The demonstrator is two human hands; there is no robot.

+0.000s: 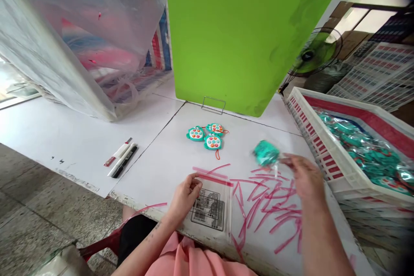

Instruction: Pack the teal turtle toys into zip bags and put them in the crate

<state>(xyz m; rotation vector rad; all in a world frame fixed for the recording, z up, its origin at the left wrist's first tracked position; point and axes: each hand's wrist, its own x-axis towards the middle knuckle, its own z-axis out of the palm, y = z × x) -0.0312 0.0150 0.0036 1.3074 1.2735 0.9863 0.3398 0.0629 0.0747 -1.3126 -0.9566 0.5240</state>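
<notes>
My right hand (pixel 305 174), smeared a little by motion, pinches the edge of a clear bag with a teal toy (pixel 266 152) inside, held over the right part of the table. My left hand (pixel 186 193) has its fingers closed at the upper left corner of a clear plastic bag (pixel 211 227), which lies flat near the front edge. This bag carries a printed black label and a pink strip along its top. Beyond it, three teal animal-shaped toys with coloured buttons lie close together, among them the front toy (pixel 212 141) with an orange loop.
Many loose pink strips (pixel 271 202) lie at the right front. A white crate (pixel 326 168) of bagged teal toys stands at the right. A green board (pixel 246 43) rises behind a wire stand (pixel 213 105). Left are a cutter (pixel 118 153) and a black marker (pixel 124 161).
</notes>
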